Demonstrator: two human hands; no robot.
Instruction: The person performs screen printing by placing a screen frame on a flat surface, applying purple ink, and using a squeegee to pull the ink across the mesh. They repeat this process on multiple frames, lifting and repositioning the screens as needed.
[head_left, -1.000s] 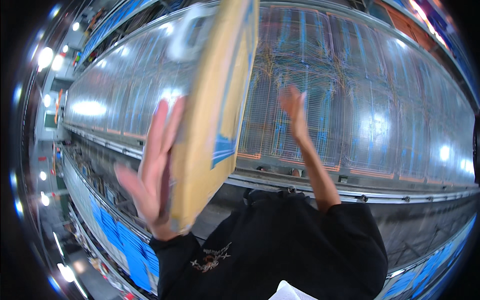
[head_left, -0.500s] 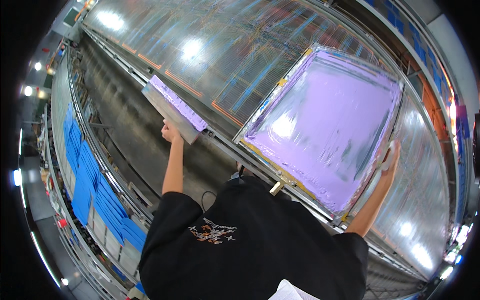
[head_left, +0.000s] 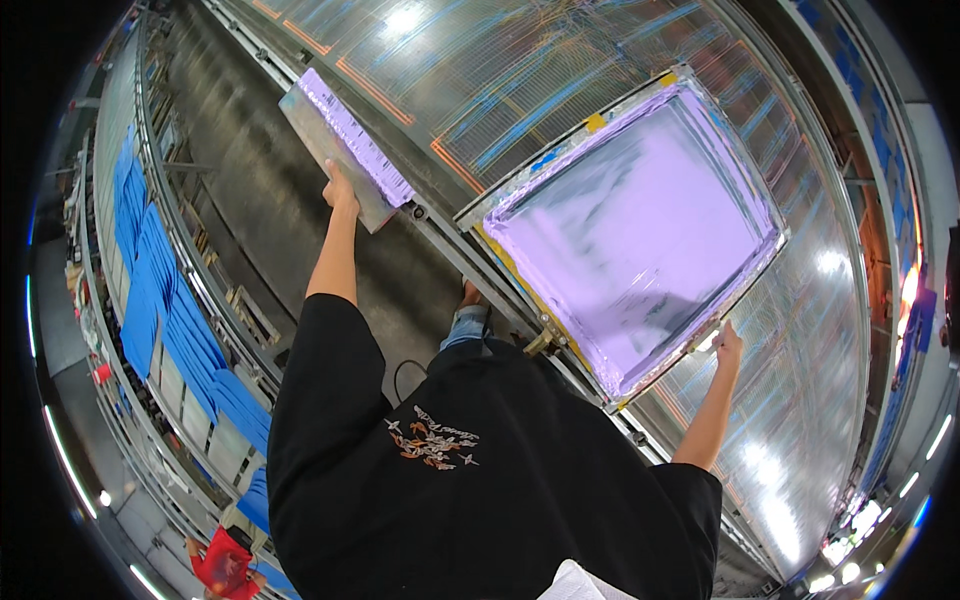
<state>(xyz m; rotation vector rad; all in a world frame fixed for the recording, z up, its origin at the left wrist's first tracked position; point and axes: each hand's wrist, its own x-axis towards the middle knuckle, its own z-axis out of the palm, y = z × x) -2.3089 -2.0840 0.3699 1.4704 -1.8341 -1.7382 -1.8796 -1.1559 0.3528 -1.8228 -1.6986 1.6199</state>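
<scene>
My left hand (head_left: 341,188) is closed on the lower part of a squeegee (head_left: 322,140), a pale board with thick purple ink along one long edge. It is held over the dark floor gap beside the table rail. To the right, a rectangular printing screen (head_left: 650,215) lies across the long table, its mesh covered in streaky purple ink with greyer patches. My right hand (head_left: 729,344) is at the screen's right edge, fingers curled in and seemingly gripping the frame. A small pale patch shows beside the fingers; what it is I cannot make out.
The long glossy table (head_left: 540,100) bears fine lines and orange marks. A metal rail (head_left: 440,228) with a brass-coloured clamp (head_left: 545,338) runs along its near edge. Blue fabric pieces (head_left: 190,310) lie on another table at left. A person in red (head_left: 225,562) is at lower left.
The screen's right side looks lower and my right hand has come down nearer to me with it. The left hand still holds the squeegee. The whole view has shifted, bringing the person in red into sight.
</scene>
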